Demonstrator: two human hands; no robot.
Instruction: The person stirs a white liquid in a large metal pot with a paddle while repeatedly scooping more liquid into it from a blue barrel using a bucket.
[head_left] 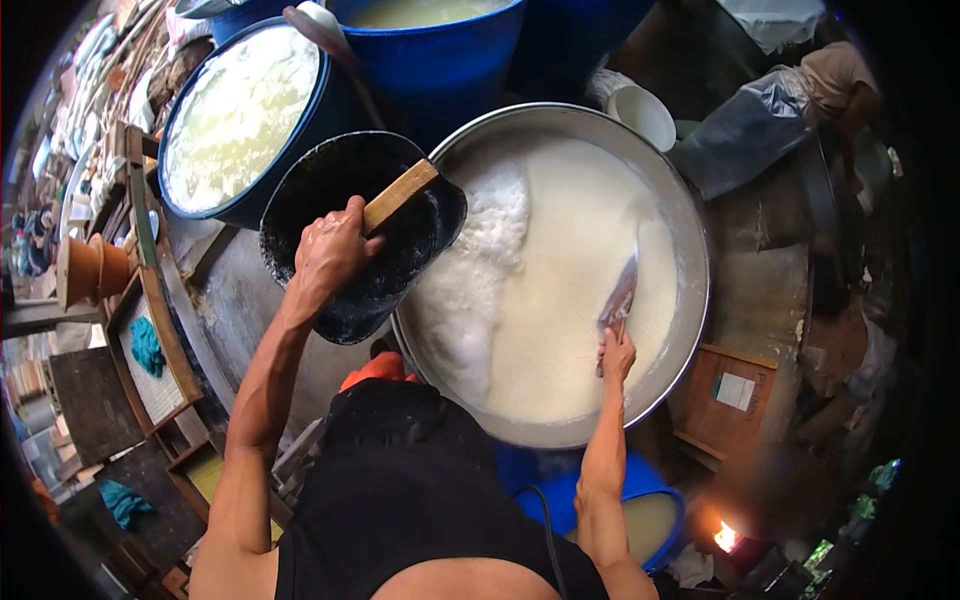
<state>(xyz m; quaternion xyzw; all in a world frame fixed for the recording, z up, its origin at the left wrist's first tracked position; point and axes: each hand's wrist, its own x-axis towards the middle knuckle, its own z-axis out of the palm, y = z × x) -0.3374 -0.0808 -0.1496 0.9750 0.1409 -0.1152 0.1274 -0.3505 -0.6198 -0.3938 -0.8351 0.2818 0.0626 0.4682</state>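
2 hands grip tools. The left hand (333, 250) is wrapped tight round the wooden handle (400, 196) of a black scoop (405, 262), held at the rim of the big metal pan (695, 300). The right hand (617, 352) is closed on a metal paddle (621, 295) dipped in the pan's milky liquid (560, 300).

Crowded, dim work area. Blue barrels (430, 65) of pale liquid at the top, wooden frames (172, 348) with a teal cloth (147, 345) at the left, clay pots (85, 270) beside them, small fire (725, 537) glowing lower right.
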